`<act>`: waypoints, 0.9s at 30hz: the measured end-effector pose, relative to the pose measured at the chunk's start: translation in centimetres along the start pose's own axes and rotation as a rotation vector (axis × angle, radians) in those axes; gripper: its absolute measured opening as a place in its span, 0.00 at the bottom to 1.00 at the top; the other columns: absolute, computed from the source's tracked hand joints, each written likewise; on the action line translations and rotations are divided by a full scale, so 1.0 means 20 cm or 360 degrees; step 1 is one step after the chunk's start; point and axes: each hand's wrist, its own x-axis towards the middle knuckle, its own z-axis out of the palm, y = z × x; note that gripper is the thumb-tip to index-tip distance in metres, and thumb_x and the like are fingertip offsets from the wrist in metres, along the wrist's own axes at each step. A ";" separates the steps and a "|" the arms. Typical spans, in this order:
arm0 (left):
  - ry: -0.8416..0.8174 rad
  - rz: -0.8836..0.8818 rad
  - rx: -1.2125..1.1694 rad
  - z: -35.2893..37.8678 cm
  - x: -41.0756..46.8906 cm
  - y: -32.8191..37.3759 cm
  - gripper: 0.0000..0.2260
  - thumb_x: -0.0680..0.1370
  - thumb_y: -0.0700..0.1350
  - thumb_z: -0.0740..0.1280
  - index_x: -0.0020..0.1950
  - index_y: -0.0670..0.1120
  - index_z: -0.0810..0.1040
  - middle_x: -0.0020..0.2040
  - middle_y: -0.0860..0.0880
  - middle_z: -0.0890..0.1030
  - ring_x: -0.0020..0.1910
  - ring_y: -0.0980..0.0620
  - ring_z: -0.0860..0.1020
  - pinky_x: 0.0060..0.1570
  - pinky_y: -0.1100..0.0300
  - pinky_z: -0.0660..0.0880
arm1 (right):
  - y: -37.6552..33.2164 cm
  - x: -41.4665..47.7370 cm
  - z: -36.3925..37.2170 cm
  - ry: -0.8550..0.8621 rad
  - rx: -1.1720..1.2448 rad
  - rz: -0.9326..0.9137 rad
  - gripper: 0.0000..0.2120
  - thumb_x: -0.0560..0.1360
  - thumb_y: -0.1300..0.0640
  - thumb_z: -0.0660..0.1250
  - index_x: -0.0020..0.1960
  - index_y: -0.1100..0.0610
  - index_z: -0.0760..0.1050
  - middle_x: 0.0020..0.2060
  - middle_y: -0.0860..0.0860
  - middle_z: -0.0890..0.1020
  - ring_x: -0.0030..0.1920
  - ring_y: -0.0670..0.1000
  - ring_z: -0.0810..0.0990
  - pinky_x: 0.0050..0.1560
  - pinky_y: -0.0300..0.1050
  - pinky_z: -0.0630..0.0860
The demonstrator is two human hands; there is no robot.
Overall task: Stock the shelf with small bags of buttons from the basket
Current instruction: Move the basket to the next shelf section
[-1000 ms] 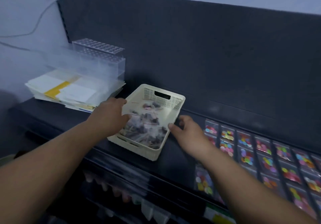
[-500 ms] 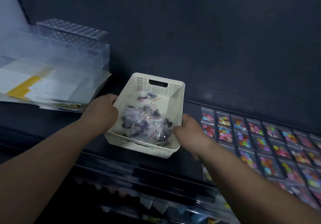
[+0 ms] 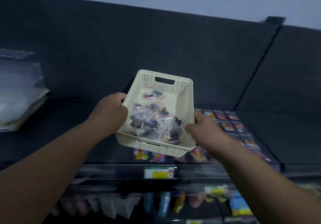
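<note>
A cream plastic basket [image 3: 185, 100] is held up above the dark shelf [image 3: 60, 136], tilted with its near end lower. Inside it lie several small clear bags of dark buttons [image 3: 152, 124] with red seal strips. My left hand [image 3: 111, 112] grips the basket's left rim. My right hand [image 3: 203, 129] grips its right rim near the front corner. Rows of small bags of colourful buttons [image 3: 229, 123] lie flat on the shelf to the right, partly hidden behind the basket and my right arm.
A stack of papers and clear plastic boxes [image 3: 19, 91] sits on the shelf at the far left. A dark back panel [image 3: 139, 49] rises behind the shelf. Below the shelf edge hang a price label [image 3: 159, 172] and blurred packaged goods [image 3: 239, 204].
Both hands closed on the basket's sides and lifted it off the shelf, carrying it to the right over the rows of colourful button bags. The view swung right too.
</note>
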 end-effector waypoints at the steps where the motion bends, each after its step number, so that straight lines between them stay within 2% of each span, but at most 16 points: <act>1: -0.0021 0.0037 -0.0010 0.06 -0.03 0.09 0.17 0.73 0.36 0.57 0.57 0.47 0.77 0.47 0.48 0.81 0.46 0.47 0.78 0.48 0.50 0.77 | 0.04 -0.05 -0.10 0.0040 0.0002 0.0004 0.14 0.73 0.70 0.58 0.53 0.57 0.74 0.40 0.51 0.81 0.38 0.49 0.79 0.31 0.38 0.73; 4: -0.0110 0.0166 -0.0042 0.28 -0.13 0.37 0.16 0.73 0.35 0.57 0.56 0.45 0.78 0.45 0.46 0.82 0.44 0.45 0.79 0.47 0.49 0.77 | 0.20 -0.22 -0.42 0.0138 0.0013 0.0050 0.14 0.72 0.69 0.58 0.49 0.54 0.76 0.38 0.50 0.81 0.35 0.47 0.78 0.28 0.35 0.71; 7: -0.0195 0.0253 -0.0117 0.53 -0.24 0.64 0.16 0.74 0.36 0.57 0.56 0.47 0.78 0.46 0.48 0.82 0.44 0.46 0.80 0.47 0.50 0.78 | 0.36 -0.39 -0.75 0.0254 0.0003 0.0101 0.14 0.72 0.68 0.58 0.52 0.58 0.76 0.41 0.53 0.81 0.37 0.50 0.79 0.30 0.38 0.71; 9: -0.0253 0.0327 -0.0157 0.69 -0.30 0.81 0.16 0.74 0.36 0.57 0.55 0.49 0.78 0.46 0.49 0.82 0.44 0.47 0.80 0.48 0.51 0.78 | 0.46 -0.50 -0.95 0.0352 -0.0027 0.0132 0.13 0.71 0.68 0.58 0.51 0.59 0.76 0.41 0.56 0.81 0.35 0.52 0.78 0.29 0.37 0.72; 14: -0.0440 0.0454 -0.0216 1.07 -0.41 1.21 0.16 0.72 0.35 0.57 0.52 0.49 0.79 0.45 0.48 0.83 0.44 0.47 0.80 0.47 0.52 0.78 | 0.69 -0.72 -1.39 0.0559 -0.0049 0.0219 0.11 0.70 0.69 0.58 0.47 0.61 0.76 0.42 0.62 0.82 0.36 0.55 0.79 0.34 0.43 0.73; 17: -0.0572 0.0507 -0.0252 1.28 -0.44 1.41 0.15 0.72 0.36 0.57 0.49 0.52 0.77 0.44 0.49 0.83 0.44 0.46 0.81 0.47 0.49 0.79 | 0.82 -0.80 -1.62 0.0678 -0.0070 0.0277 0.10 0.71 0.70 0.58 0.46 0.62 0.77 0.36 0.58 0.80 0.32 0.51 0.76 0.29 0.37 0.71; 23: -0.0764 0.0611 -0.0241 1.65 -0.41 1.71 0.14 0.72 0.37 0.58 0.51 0.48 0.78 0.44 0.48 0.82 0.44 0.46 0.80 0.47 0.48 0.78 | 1.07 -0.79 -1.96 0.0830 -0.0052 0.0384 0.12 0.70 0.69 0.59 0.45 0.58 0.78 0.39 0.60 0.82 0.36 0.56 0.78 0.35 0.44 0.73; 27: -0.0842 0.0628 -0.0257 1.92 -0.31 1.91 0.14 0.71 0.38 0.58 0.51 0.49 0.78 0.44 0.50 0.82 0.44 0.47 0.80 0.47 0.49 0.79 | 1.24 -0.68 -2.20 0.0895 -0.0079 0.0495 0.12 0.68 0.67 0.59 0.47 0.59 0.78 0.43 0.64 0.82 0.43 0.65 0.81 0.38 0.51 0.75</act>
